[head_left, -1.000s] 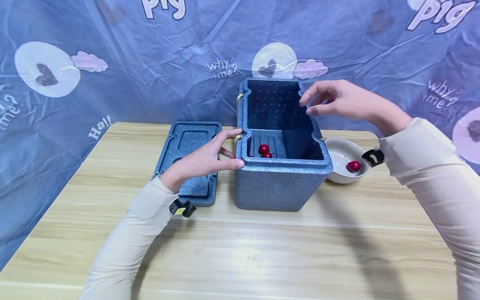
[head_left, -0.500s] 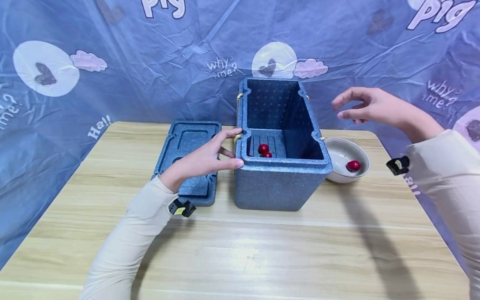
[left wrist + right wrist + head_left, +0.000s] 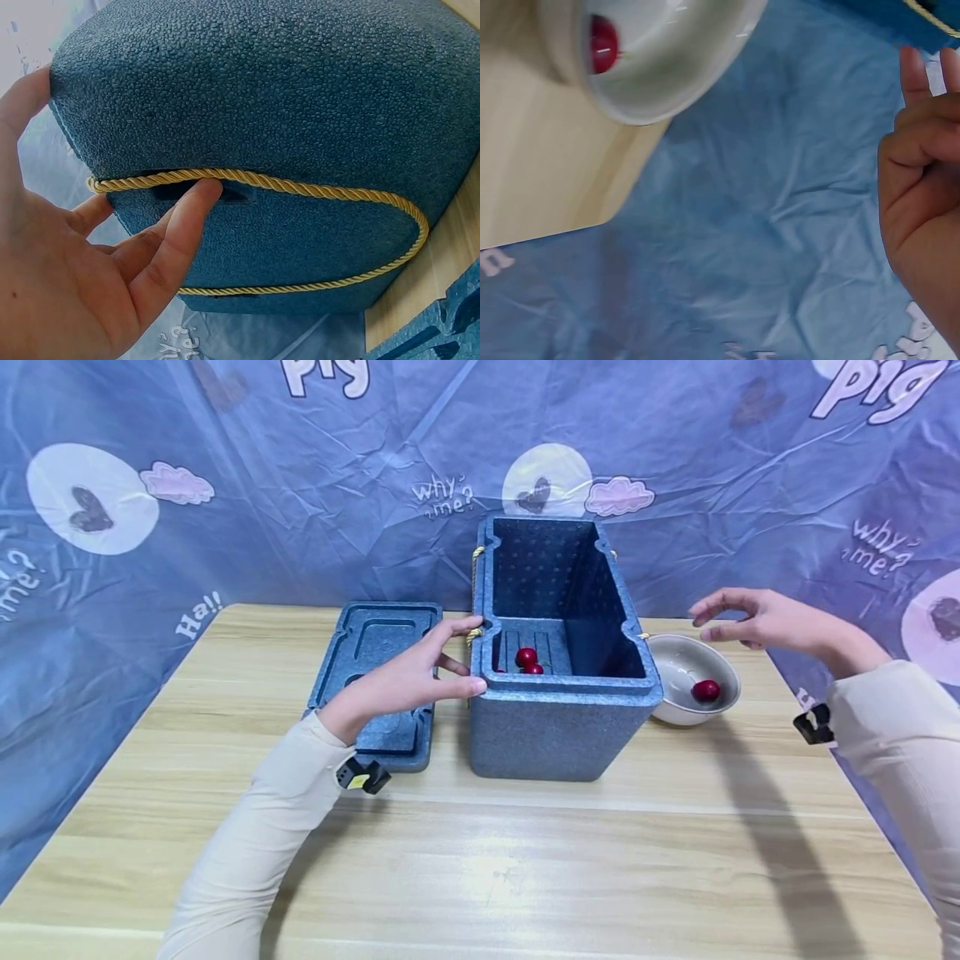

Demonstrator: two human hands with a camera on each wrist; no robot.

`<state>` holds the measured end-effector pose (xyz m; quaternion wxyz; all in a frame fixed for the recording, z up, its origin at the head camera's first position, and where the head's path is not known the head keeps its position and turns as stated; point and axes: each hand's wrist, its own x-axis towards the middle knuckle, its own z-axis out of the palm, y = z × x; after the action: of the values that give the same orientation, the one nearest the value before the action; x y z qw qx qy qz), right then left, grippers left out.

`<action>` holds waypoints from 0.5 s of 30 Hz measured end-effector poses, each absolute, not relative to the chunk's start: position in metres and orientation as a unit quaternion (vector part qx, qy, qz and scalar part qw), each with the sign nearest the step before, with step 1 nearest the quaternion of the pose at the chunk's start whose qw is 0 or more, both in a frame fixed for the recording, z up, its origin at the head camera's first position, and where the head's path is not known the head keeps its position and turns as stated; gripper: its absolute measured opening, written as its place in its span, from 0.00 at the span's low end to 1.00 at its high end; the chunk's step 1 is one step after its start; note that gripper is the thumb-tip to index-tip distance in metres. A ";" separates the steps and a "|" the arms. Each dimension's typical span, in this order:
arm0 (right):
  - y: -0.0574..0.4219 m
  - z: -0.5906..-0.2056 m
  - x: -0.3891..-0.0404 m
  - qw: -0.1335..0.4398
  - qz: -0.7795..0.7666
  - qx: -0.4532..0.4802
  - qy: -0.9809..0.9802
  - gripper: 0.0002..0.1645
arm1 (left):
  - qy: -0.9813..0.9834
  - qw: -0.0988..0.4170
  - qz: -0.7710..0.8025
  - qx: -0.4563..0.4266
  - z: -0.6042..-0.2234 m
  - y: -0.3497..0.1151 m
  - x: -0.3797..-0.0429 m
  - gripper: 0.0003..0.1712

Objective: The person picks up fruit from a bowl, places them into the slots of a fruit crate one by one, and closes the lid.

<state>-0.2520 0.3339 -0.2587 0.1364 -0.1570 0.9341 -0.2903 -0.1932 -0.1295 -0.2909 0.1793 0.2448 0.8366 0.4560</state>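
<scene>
A blue-grey foam box [image 3: 562, 735] stands uncovered on the table, with cherries [image 3: 527, 657] on its floor. My left hand [image 3: 408, 677] touches the box's left rim with thumb and fingertips. In the left wrist view, one finger of it lies against the gold rope [image 3: 315, 187] on the box's side. To the right of the box, a white bowl [image 3: 678, 702] holds one cherry [image 3: 706, 691]. Above and beyond the bowl's right edge hovers my right hand [image 3: 776, 622], fingers loosely bent and holding nothing. In the right wrist view, this hand is apart from the bowl.
The box's lid [image 3: 386, 693] lies on the wooden table [image 3: 480, 868] left of the box, partly behind my left hand. A printed blue cloth [image 3: 337, 485] hangs behind the table. The bowl stands near the table's right edge.
My right hand has moved from over the box's right rim out to the right, then down toward the bowl. The left hand, box and cherries stay where they were.
</scene>
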 end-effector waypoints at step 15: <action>0.360 -0.302 -0.251 0.182 -0.301 -0.120 0.928 0.15 | 0.835 0.176 0.457 0.251 -0.292 -0.130 -0.193 0.47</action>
<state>-0.2507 0.3598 -0.3020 0.1816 -0.1200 0.9284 -0.3013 -0.1933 -0.1301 -0.2920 0.1759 0.2510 0.8348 0.4573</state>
